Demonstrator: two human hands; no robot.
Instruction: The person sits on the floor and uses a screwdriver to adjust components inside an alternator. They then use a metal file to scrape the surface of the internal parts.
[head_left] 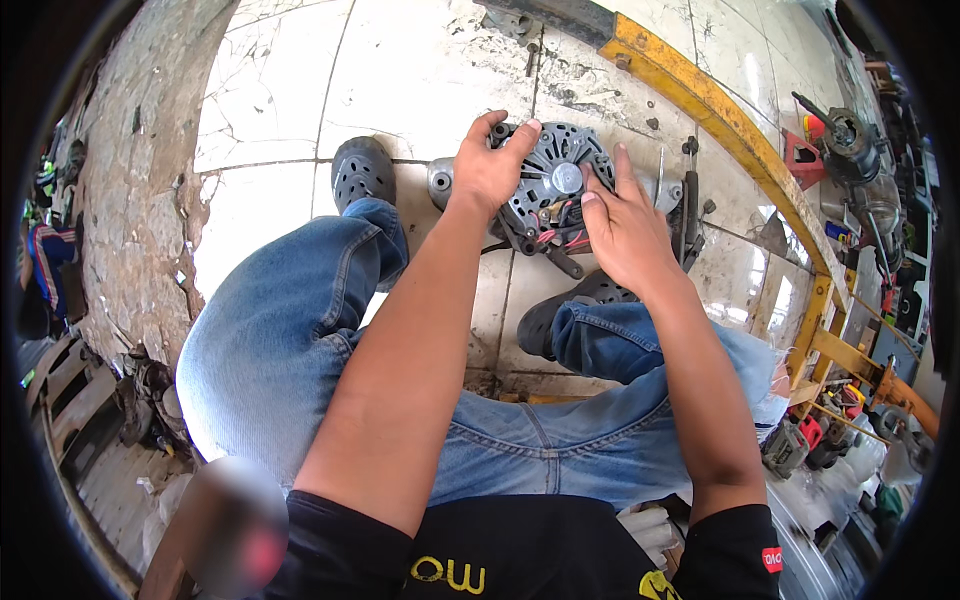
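Observation:
A metal alternator (538, 180) lies on the tiled floor between my feet, its slotted end housing facing up. A round silver cap (566, 178) sits at its middle, and red and dark wires (560, 222) show on the near side. My left hand (490, 168) grips its left rim, thumb on top and the other fingers partly hidden by the edge. Over the right side lies my right hand (628, 222), its fingers apart and touching the housing. One finger points at the cap and the thumb rests near the wires; I make out nothing held between them.
A yellow metal frame (720, 105) curves past the far right. Long dark tools (690, 200) lie right of the alternator. My dark clogs (364, 172) stand on both sides of the near floor. Machine parts and a red stand (802, 158) are farther right; rough concrete (140, 190) lies left.

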